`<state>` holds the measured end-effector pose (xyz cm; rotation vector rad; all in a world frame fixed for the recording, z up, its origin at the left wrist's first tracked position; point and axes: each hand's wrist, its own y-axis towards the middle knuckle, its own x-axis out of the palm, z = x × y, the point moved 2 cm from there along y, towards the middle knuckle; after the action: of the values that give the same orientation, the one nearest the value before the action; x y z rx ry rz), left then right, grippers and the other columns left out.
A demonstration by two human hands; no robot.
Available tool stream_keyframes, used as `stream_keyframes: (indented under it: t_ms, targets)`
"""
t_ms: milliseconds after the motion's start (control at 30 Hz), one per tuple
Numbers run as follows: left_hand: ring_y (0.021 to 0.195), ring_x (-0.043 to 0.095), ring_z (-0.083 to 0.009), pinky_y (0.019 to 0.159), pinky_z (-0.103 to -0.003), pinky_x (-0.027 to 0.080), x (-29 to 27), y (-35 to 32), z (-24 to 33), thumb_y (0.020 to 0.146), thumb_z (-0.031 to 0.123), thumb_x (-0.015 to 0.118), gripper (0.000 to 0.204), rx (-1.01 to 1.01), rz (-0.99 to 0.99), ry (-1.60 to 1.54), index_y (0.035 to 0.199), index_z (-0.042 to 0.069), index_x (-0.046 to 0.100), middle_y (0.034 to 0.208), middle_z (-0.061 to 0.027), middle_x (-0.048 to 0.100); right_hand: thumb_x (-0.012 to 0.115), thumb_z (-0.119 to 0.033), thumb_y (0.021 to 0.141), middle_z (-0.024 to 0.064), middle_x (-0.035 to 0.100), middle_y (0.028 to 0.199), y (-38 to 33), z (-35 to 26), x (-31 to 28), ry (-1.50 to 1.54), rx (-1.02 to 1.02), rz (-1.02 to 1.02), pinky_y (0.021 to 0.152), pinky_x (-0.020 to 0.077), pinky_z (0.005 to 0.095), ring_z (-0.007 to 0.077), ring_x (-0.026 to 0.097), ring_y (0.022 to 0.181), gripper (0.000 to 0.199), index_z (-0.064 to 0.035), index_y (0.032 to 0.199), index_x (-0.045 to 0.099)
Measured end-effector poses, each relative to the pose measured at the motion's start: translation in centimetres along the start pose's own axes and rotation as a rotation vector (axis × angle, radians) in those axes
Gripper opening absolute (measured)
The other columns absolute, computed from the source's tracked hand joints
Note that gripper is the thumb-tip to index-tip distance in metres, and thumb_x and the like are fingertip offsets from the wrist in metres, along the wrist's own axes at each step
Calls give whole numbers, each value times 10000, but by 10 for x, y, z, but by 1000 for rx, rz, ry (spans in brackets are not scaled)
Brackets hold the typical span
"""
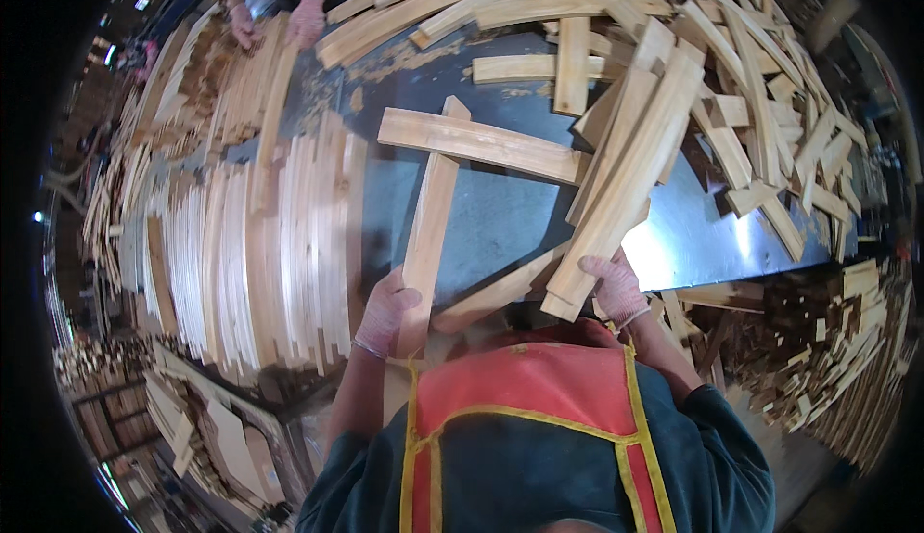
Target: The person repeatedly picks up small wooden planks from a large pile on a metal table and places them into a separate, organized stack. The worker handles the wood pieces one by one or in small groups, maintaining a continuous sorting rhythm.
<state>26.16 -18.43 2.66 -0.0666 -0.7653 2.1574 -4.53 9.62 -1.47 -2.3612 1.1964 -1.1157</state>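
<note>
In the head view, a wooden strip (433, 206) left of the frame's centre is held near its lower end by the left hand (383, 312); it is pinched under the thumb, the other fingers being mostly hidden. Right of centre, long boards (630, 182) are gripped near their lower end by the right hand (620, 292), their upper ends stretched well beyond the fingers. The wood is judged stiff, fairly light and hardly slippery, best held by its edges. The strip is crossed by another board (481, 143) over the counter (500, 211).
</note>
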Motion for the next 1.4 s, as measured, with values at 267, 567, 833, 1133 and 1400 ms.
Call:
stream_keyframes:
  t_ms: [267, 567, 833, 1133, 1400]
  targets:
    - [1484, 355, -415, 1229, -587, 259, -60, -51, -46, 814, 197, 699, 731, 163, 841, 1558, 1507, 89, 492, 1593, -174, 416, 693, 23, 778, 108, 638, 1359, 14, -25, 46, -166, 97, -109, 1091, 496, 412, 276, 619, 1239, 730, -25, 1480, 498]
    - [1267, 590, -325, 1099, -402, 470, 98, 40, 40, 848, 368, 825, 762, 281, 217, 622, 1440, -9, 527, 1396, -247, 576, 802, -103, 857, 104, 691, 1246, 12, 4, 91, -236, 341, -504, 996, 554, 400, 268, 677, 1126, 616, -54, 1416, 546]
    - [982, 722, -228, 894, -361, 579, 35, 36, 26, 844, 147, 801, 510, 261, 674, 560, 1304, 23, 618, 1085, -111, 755, 848, -373, 645, 146, 593, 1358, 62, -20, 82, -2111, -755, -923, 1166, 335, 524, 320, 508, 1336, 897, -151, 1448, 517]
    - [1456, 392, -358, 1213, -505, 304, -46, -4, -24, 802, 316, 771, 819, -65, 963, 1646, 1520, 102, 438, 1557, -149, 436, 726, -44, 768, 113, 666, 1179, 89, -101, 99, -1249, -247, -458, 966, 546, 387, 287, 653, 1072, 745, -17, 1474, 489]
    - [1452, 389, -427, 1220, -539, 284, -123, -17, 27, 891, 461, 696, 757, 60, 1236, 1438, 1498, 78, 453, 1548, -171, 461, 715, -284, 962, 102, 682, 1000, 79, 71, 198, -471, 275, -395, 863, 594, 371, 218, 683, 918, 308, -35, 1119, 623]
